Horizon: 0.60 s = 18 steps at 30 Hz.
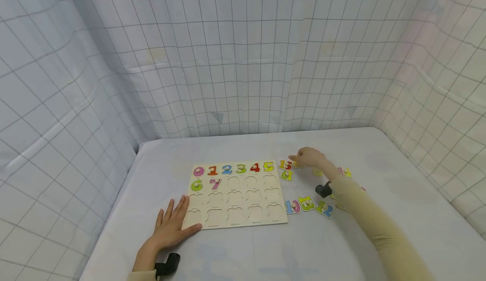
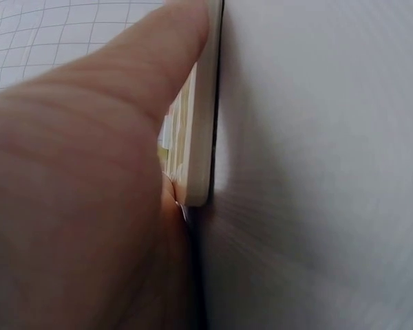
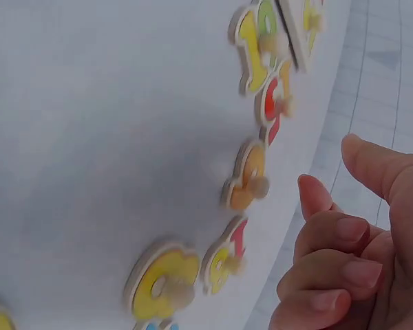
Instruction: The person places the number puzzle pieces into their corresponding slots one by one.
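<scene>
A: What is nearest?
B: A black mount on the left wrist, then the left hand, laid out with its fingers straight and the thumb spread away from them
A: Touching anything?
B: The board, at its near left corner: thumb on the near edge, forefinger at the left edge. It lies flat on the white table
A: And beside it?
B: Just to its right, towards the near corner, 10, 13 and a green-and-blue piece sit side by side
A: What is set in the board?
B: 6 and 7 in the second row from the far side, then 0 to 5 along the farthest
A: Where is the right hand?
B: Above the table, near 15 and an orange piece, off the board's far right corner. Thumb and forefinger stand apart; the other fingers are loosely curled
A: Farthest of all?
B: Grid-patterned cloth, rising behind the table
</scene>
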{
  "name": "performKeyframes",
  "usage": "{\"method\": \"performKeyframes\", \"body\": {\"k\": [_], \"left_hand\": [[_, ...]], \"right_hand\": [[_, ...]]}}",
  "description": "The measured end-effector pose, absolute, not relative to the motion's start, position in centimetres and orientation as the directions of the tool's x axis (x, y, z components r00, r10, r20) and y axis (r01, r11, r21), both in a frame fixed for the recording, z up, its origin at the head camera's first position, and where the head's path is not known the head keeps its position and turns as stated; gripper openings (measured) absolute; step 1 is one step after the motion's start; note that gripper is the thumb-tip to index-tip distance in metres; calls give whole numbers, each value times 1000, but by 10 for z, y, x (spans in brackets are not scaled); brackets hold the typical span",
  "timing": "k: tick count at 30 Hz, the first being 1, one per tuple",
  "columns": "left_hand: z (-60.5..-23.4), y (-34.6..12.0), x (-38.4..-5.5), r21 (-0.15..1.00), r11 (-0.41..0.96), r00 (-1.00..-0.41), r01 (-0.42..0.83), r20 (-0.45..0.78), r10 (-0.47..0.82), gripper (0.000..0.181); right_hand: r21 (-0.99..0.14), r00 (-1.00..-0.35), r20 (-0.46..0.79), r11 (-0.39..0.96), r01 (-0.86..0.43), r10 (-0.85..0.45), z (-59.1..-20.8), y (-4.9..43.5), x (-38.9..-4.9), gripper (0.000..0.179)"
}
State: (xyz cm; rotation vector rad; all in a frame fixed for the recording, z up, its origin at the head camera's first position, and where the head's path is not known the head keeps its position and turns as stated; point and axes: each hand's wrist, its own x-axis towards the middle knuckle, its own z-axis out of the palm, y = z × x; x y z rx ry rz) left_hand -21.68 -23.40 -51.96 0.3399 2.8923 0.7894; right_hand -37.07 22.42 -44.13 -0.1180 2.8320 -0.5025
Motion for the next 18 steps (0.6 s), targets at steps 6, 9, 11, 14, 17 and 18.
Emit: {"method": "performKeyframes", "body": {"k": [6, 9, 11, 14, 17, 18], "left_hand": [[-514, -233, -215, 524, 827, -962, 203, -51, 268, 103], [-512, -233, -214, 534, 820, -960, 207, -51, 276, 102], [-512, -232, -214, 526, 827, -961, 199, -62, 271, 103], [-514, -233, -216, 530, 826, -962, 195, -63, 267, 103], [-518, -234, -217, 515, 836, -964, 190, -64, 258, 104], [-519, -234, -218, 512, 837, -964, 192, -61, 258, 104]], "right_hand": [[-354, -958, -280, 934, 51, -54, -445, 268, -363, 56], [-358, -948, -316, 930, 81, -40, -447, 281, -359, 56], [-346, -943, -330, 935, 83, -39, -448, 286, -357, 54], [-356, -937, -348, 930, 93, -40, -449, 291, -353, 49], [-356, -933, -357, 930, 95, -41, -452, 293, -352, 48], [-354, -932, -360, 930, 97, -40, -453, 293, -352, 49]]}}
